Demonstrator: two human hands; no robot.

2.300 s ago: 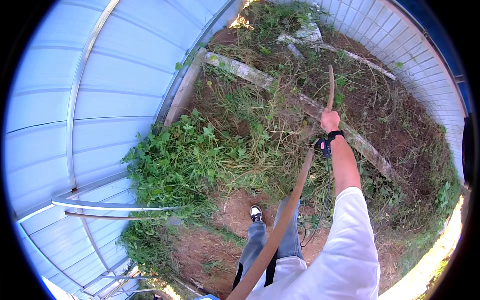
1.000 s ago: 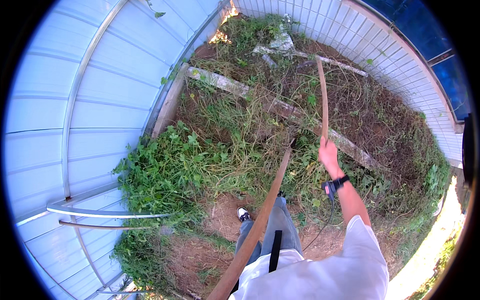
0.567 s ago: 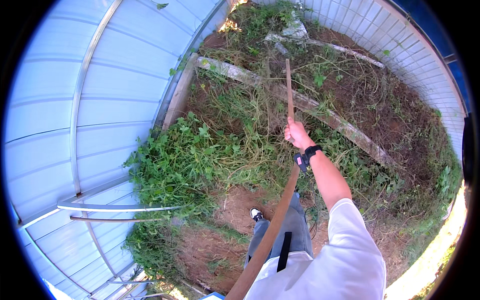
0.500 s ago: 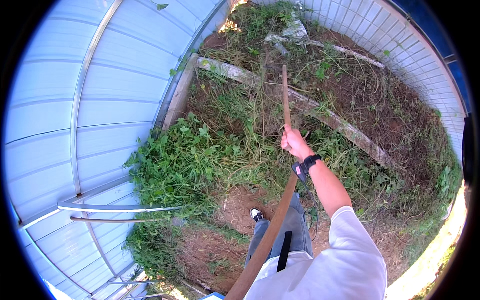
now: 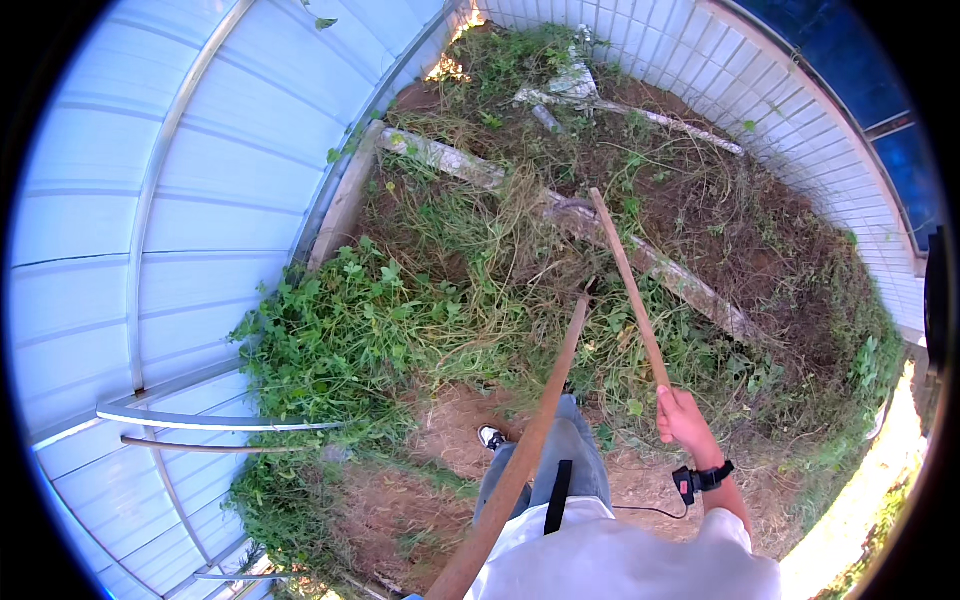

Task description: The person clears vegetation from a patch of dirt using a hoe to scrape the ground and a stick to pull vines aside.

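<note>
My right hand is closed around the lower end of a sickle's long wooden handle. From the handle's far end a thin, dark, curved piece that looks like the blade juts left over the concrete beam; its outline is hard to make out. To the left, a thicker wooden pole slants from the lower edge up to the weeds, with a small dark part at its far tip. The pole's near end runs out of the picture. My left hand is out of view. Tangled cut and standing weeds lie under both tools.
A concrete beam crosses the weeds diagonally, joining a shorter beam at left. A pale metal-sheet wall stands left, a tiled wall at the far right. A metal rail juts out on the left. Bare soil surrounds my feet.
My right hand has drawn back toward me and to the right with the sickle. Its handle now tilts further left toward the far end. My view has shifted slightly.
</note>
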